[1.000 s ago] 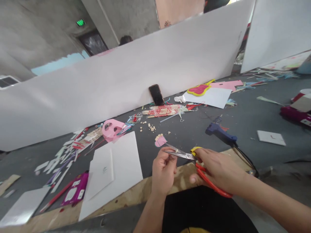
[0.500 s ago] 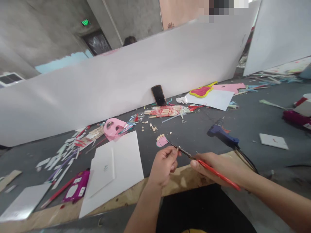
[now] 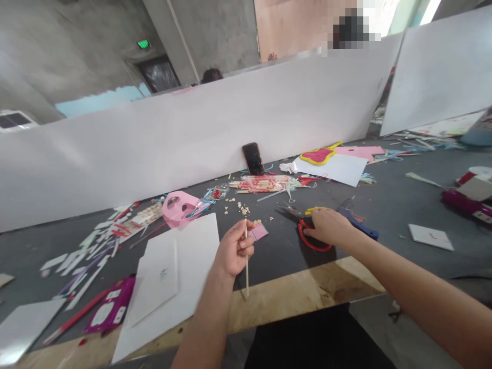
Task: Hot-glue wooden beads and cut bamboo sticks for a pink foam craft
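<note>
At the centre of the frame, the left hand (image 3: 235, 251) grips a thin, pale wooden stick (image 3: 247, 274), its fingers closed around the upper part. The stick's long axis runs nearly straight up and down the picture, one end showing just above the fingers, the other pointing to the tan wooden strip (image 3: 326, 282) along the near edge of the dark grey counter (image 3: 280, 261). The left forearm rises from the bottom edge, leaning slightly right.

Right of centre, metal scissors with red and yellow handles (image 3: 301, 229) point their blades to the upper left, the blades a little apart. The right hand (image 3: 328, 225) reaches in from the lower right, palm down, its bent fingers touching the handles; whether they grip firmly I cannot tell. Just beyond it lies a dark blue glue gun (image 3: 361, 225).

Between the hands sits a small pink piece (image 3: 260, 232) with pale bits at its upper edge.

Left of centre, a white card (image 3: 157, 277) bears a small dark scrawl, unreadable. At right, a white rectangular block (image 3: 430, 237) carries a short red mark. The green lit sign (image 3: 143, 44), upper left, is too small to read.
</note>
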A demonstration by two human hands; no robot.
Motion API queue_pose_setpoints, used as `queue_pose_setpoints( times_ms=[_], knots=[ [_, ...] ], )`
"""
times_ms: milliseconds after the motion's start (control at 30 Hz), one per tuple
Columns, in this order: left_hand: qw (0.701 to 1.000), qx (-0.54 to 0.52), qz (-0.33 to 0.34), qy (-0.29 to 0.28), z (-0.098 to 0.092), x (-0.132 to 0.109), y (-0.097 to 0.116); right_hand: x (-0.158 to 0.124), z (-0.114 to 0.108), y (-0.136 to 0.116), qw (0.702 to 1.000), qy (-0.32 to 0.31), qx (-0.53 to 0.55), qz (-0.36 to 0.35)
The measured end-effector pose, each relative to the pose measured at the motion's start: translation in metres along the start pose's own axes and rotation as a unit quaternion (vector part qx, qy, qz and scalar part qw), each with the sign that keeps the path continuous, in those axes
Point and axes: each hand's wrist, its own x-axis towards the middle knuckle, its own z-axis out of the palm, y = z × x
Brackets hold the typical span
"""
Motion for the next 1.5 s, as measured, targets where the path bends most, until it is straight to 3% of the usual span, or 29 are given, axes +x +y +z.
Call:
queue_pose_setpoints(
  times_ms=[167,367,533,733,833,1100,1500],
  knots=[
    [0.999,-0.039,-0.016,-0.021,-0.012,0.003,-0.005,0.007,-0.004,0.016,0.999,-0.037,-0.005,0.014],
    [0.995,-0.101,-0.016,-0.021,-0.018,0.001,-0.003,0.033,-0.021,0.018,0.999,0.010,-0.012,-0.035],
    [0.991,-0.135,0.001,0.006,-0.021,0.001,0.003,0.063,-0.005,0.006,0.994,0.014,0.010,-0.105],
    [0.988,-0.154,-0.009,0.002,-0.021,0.001,0.004,0.085,0.009,0.008,0.996,0.019,0.020,-0.089],
    [0.988,-0.156,-0.014,-0.001,-0.020,0.000,0.005,0.089,0.006,0.001,0.994,0.037,0.040,-0.093],
    [0.988,-0.155,-0.010,0.007,-0.019,0.001,0.005,0.090,0.008,-0.043,0.971,0.017,0.097,-0.219],
    [0.989,-0.147,-0.011,0.000,-0.019,0.001,0.004,0.088,0.010,-0.051,0.976,0.015,0.081,-0.202]
  ],
)
